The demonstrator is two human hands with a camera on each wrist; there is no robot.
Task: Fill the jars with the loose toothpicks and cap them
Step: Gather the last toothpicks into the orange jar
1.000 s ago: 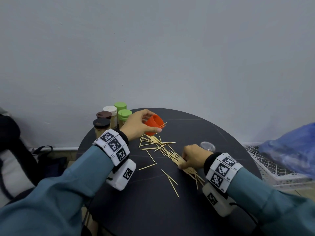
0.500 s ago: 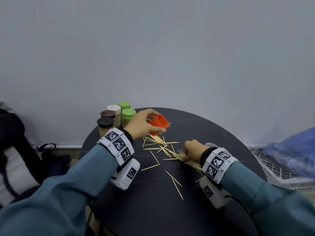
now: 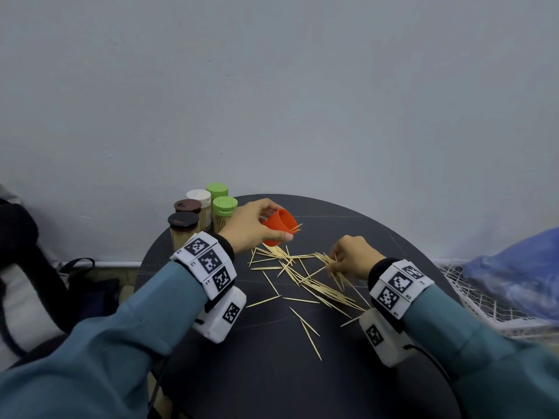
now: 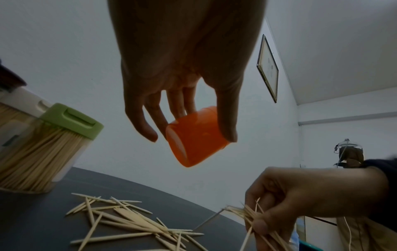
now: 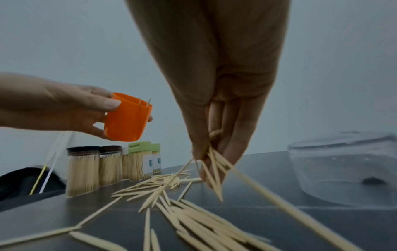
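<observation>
My left hand (image 3: 257, 226) grips a small orange jar (image 3: 278, 227) (image 4: 194, 136) (image 5: 127, 117), tilted above the black round table (image 3: 272, 373), with a couple of toothpick tips poking from its mouth. My right hand (image 3: 352, 257) pinches a bundle of toothpicks (image 3: 328, 261) (image 4: 247, 215) (image 5: 214, 168), lifted just off the table to the right of the jar. Loose toothpicks (image 3: 302, 282) (image 5: 189, 212) lie scattered between and below both hands.
Several capped jars full of toothpicks (image 3: 201, 216) (image 5: 103, 164) stand at the table's back left, with brown, white and green caps. A clear plastic lid (image 5: 348, 166) lies at the right. A white wire basket (image 3: 484, 300) with a blue bag sits off the table's right edge.
My right hand has gathered toothpicks from the pile and raised them off the table toward the orange jar. My left hand keeps the jar tilted in about the same place.
</observation>
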